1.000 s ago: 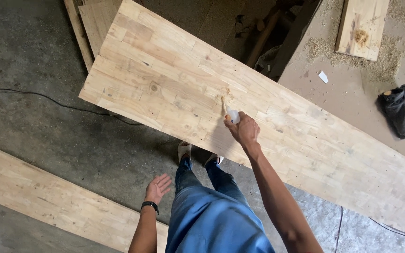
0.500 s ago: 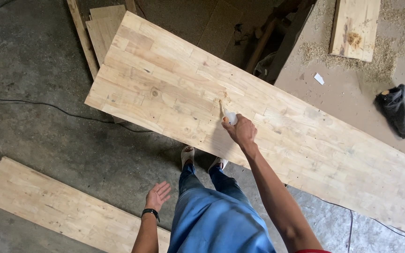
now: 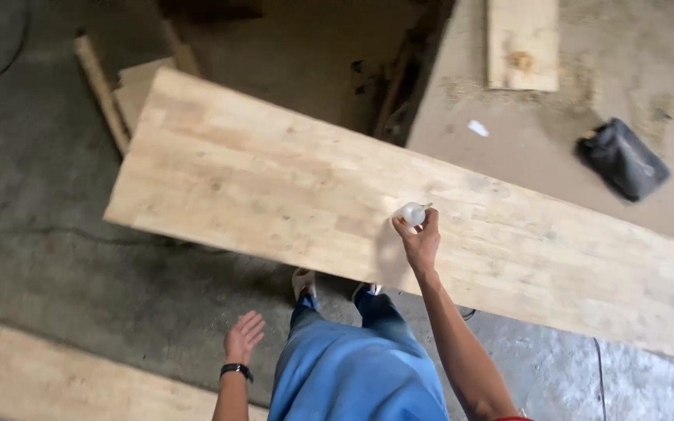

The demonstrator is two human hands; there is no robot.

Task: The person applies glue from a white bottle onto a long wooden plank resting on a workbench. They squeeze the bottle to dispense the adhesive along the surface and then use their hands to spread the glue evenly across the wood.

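Note:
A long, pale joined-wood panel point(image 3: 274, 195) lies slantwise in front of me, from upper left to lower right. My right hand point(image 3: 420, 238) reaches out over its middle and grips a small clear squeeze bottle point(image 3: 413, 212) held just above the wood. My left hand point(image 3: 243, 337), with a black band on the wrist, hangs open at my side over the concrete floor, holding nothing. My blue trousers and shoes show below the panel's near edge.
A second wood plank point(image 3: 79, 382) lies on the floor at lower left. A dusty workbench point(image 3: 571, 179) at upper right carries a black bag point(image 3: 622, 158) and a small board point(image 3: 523, 43). Wood offcuts point(image 3: 111, 90) lean at upper left. A cable point(image 3: 64, 232) runs across the floor.
The view has swung so the panel sits more to the right. My right hand has turned the bottle, its tip no longer pointing up the board. My left hand stays open.

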